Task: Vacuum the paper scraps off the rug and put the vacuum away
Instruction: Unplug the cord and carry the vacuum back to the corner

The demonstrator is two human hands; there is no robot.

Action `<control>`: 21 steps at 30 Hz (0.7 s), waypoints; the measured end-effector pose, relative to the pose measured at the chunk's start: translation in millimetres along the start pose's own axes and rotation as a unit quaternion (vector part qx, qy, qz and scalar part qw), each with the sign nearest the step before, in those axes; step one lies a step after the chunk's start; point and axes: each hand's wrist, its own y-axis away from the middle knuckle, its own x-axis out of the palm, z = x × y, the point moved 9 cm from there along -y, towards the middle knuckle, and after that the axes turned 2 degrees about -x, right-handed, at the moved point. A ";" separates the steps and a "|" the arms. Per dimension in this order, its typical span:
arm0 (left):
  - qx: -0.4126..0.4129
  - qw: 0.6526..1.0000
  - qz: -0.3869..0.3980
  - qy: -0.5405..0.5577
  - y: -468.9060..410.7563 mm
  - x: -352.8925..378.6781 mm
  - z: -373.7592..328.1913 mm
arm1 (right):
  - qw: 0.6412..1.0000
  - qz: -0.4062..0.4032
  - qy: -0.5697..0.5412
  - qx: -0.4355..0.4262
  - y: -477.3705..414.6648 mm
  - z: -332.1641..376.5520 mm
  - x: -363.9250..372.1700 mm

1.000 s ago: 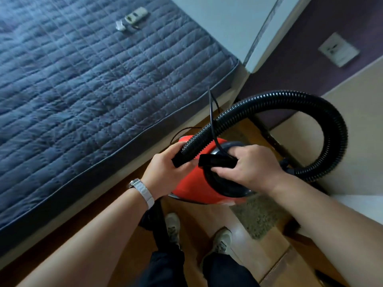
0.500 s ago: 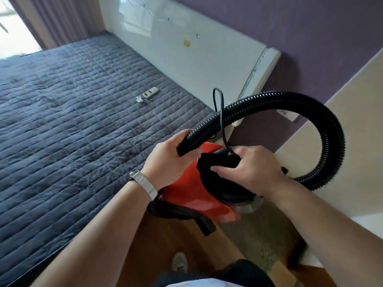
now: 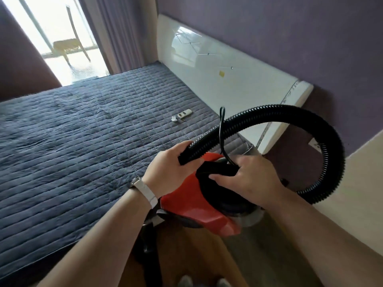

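While we carried the vacuum beside the bed, our left hand gripped the hose end and our right hand clasped its black handle; stowing seemed underway, needing a storage spot next.

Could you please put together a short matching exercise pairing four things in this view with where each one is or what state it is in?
Things:
1. hose
2. remote
3. watch
4. chair

Places or states:
A. lying on the quilted bed cover
B. standing beyond the window
C. arching in a loop, its end in the left hand
D. worn on the left wrist

Pairs: 1-C, 2-A, 3-D, 4-B
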 end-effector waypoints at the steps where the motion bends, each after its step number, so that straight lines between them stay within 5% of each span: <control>1: -0.014 1.000 -0.010 -0.003 4.0 -1.5 0.2 | 1.000 0.004 -0.004 -0.012 -2.0 -1.2 1.0; 11: -0.124 0.977 -0.170 -0.038 71.2 -30.7 8.9 | 0.986 0.051 -0.023 -0.156 -11.7 35.1 -3.2; 21: -0.228 0.919 -0.319 -0.032 205.8 -109.5 62.3 | 0.949 0.104 0.005 -0.297 15.1 170.1 48.9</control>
